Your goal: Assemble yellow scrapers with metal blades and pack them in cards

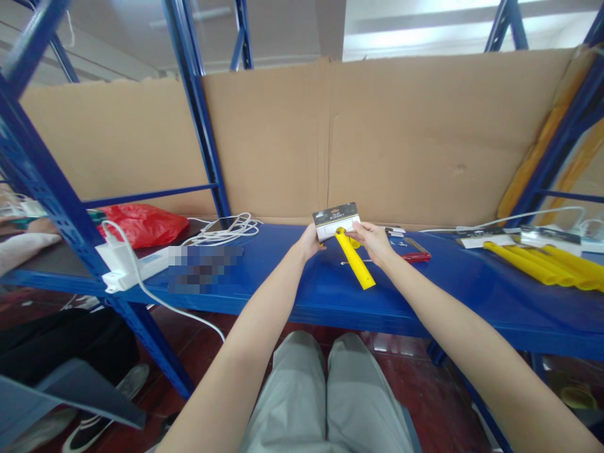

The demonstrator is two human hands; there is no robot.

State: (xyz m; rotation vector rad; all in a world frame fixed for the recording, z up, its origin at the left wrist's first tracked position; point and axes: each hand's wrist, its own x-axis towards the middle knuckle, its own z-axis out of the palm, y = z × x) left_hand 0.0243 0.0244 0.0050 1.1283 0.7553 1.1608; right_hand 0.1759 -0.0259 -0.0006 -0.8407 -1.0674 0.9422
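Both my hands are raised just over the blue shelf, around one packaged item. My left hand [309, 241] is closed on the left end of a black-and-white packaging card [333, 218] with printed text. My right hand [372, 241] pinches near the card's lower right, at the upper end of a long yellow tube-like piece [356, 263]. That piece slants down from the card towards me. Another small yellow part [353, 243] shows beside my right fingers. Behind my right wrist lies a red-handled tool [417, 257], seemingly a screwdriver.
At right lie several yellow tube-like pieces [542, 265] with black-and-white cards [486, 238]. On the left are a white power strip [141, 267], coiled white cable [231, 228] and a red plastic bag [146, 223]. Cardboard [401, 138] stands behind; blue posts [198, 113] frame it. Another person's hand [42, 226] shows far left.
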